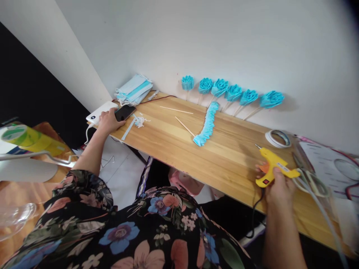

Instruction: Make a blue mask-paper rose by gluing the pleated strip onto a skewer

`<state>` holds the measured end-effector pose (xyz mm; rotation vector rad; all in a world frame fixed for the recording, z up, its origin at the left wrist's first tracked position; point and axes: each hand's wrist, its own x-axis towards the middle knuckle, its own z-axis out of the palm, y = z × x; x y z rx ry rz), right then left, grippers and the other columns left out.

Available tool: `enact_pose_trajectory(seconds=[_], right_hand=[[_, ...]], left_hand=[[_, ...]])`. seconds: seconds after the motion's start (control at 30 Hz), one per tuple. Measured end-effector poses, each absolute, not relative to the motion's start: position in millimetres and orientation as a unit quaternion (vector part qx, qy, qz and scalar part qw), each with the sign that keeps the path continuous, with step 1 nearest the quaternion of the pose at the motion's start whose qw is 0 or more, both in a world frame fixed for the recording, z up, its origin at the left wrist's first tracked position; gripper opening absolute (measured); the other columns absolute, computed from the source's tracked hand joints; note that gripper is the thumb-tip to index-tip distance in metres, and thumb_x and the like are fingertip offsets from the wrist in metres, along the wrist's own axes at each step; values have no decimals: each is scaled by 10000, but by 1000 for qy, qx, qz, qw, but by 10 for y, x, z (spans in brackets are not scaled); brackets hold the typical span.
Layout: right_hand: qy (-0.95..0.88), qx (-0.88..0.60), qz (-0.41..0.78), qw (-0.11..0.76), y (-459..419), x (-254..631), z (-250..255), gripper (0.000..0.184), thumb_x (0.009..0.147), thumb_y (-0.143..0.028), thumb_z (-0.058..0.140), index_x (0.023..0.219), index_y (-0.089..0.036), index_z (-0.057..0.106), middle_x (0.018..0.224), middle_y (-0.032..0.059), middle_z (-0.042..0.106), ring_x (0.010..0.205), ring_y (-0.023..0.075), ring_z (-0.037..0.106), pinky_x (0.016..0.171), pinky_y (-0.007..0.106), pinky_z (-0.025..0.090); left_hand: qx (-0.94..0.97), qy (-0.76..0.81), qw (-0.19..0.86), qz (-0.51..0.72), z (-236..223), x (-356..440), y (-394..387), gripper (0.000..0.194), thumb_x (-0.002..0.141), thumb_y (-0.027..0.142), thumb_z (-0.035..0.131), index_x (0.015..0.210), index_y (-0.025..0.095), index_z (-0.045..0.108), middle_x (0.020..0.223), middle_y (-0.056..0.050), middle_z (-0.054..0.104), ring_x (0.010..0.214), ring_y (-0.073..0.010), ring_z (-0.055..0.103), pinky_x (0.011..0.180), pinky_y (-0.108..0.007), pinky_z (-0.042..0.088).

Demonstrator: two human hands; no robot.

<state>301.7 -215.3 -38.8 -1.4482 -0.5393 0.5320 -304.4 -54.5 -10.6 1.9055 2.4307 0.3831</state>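
My right hand is wrapped round the handle of a yellow hot glue gun, its nozzle pointing to the upper left. On the far left of the table, my left hand grips the near end of a dark phone, thumb along one edge and fingers at the other. Mid-table lies a pleated blue strip, its lower end at the tip of a thin wooden stick. Another stick lies loose behind it. Several blue rosette flowers on sticks lean against the wall.
Stacked blue face masks and a white power bank are at the left, near white scraps. On the right are a tape roll, scissors and the glue gun's cord. Yellow tape rolls stand far left.
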Motion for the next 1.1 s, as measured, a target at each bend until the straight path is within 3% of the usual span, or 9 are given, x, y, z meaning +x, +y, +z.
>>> enact_pose_trajectory(seconds=[0.17, 0.27, 0.5, 0.93, 1.03, 1.1], right_hand=[[-252, -638, 246, 684, -2140, 3055, -443, 321, 586, -350, 705, 842, -157, 721, 814, 78, 724, 579, 159, 655, 391, 201, 460], [-244, -641, 247, 685, -2139, 3054, -447, 328, 573, -355, 710, 834, -156, 719, 812, 75, 720, 585, 161, 661, 401, 206, 472], [-263, -650, 241, 671, -2171, 3073, -464, 341, 557, -380, 727, 826, -172, 715, 837, 81, 722, 555, 151, 636, 393, 222, 468], [-262, -677, 228, 649, -2189, 3025, -400, 321, 529, -428, 741, 758, -215, 669, 790, 91, 679, 601, 199, 623, 415, 284, 447], [-264, -681, 217, 647, -2188, 3012, -385, 318, 521, -428, 710, 756, -216, 677, 783, 92, 670, 590, 205, 615, 408, 298, 432], [-272, -681, 216, 644, -2190, 3012, -389, 270, 533, -419, 693, 713, -220, 661, 770, 91, 668, 579, 201, 609, 405, 301, 429]], left_hand=[[627, 765, 37, 145, -148, -2940, -575, 802, 732, 531, 677, 1399, 113, 525, 1342, -213, 612, 1251, -418, 531, 1091, -534, 426], [636, 755, 44, 154, -162, -2902, -593, 833, 739, 514, 675, 1451, 125, 487, 1377, -206, 591, 1285, -402, 524, 1120, -506, 410], [629, 765, 41, 130, -118, -2732, -473, 885, 793, 490, 649, 1563, 147, 380, 1378, -244, 589, 1302, -482, 514, 1083, -585, 415], [617, 772, 45, 144, -151, -2724, -421, 907, 778, 457, 686, 1570, 158, 361, 1419, -218, 577, 1348, -450, 493, 1127, -576, 390], [613, 764, 66, 191, -161, -2764, -437, 921, 811, 526, 684, 1579, 157, 334, 1431, -209, 587, 1333, -404, 543, 1126, -537, 414], [591, 765, 68, 247, -175, -2787, -454, 815, 883, 494, 617, 1564, 144, 338, 1432, -195, 601, 1318, -344, 579, 1126, -481, 433]])
